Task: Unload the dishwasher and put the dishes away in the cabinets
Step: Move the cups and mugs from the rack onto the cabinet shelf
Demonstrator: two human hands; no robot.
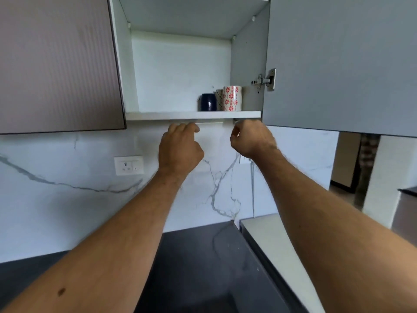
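Ribbed mauve-grey cabinet door (58,64) closed, upper left of the frame. Below it, marbled white backsplash with a wall socket (128,165) at mid-left. Dark tabletop (198,263) across the bottom, bare where visible.

At centre, open cabinet (180,71): lower shelf (191,115) mostly bare, mugs crowded at its right end — dark blue mug (208,102), a patterned mug (218,99) half hidden behind, then a red-flowered white mug (232,98) and a plain pale one (249,98) against the side wall. No dishwasher in view.

Just under the shelf's front edge, left hand (180,147) loosely curled, fingers bent, holding nothing visible. To its right, right hand (252,138) closed into a loose fist, also apparently empty, though the palm side faces away, so hard to be sure. Both apart from each other and near the shelf lip.

At right, open grey door (338,64) swung out on its hinge (267,79), lower corner overhanging close above the right hand.

Likely risks: knuckles or head striking that overhanging door corner on the next move; mugs packed tight at the right end, so another piece pushed in carelessly could knock one off the lip onto the tabletop below.
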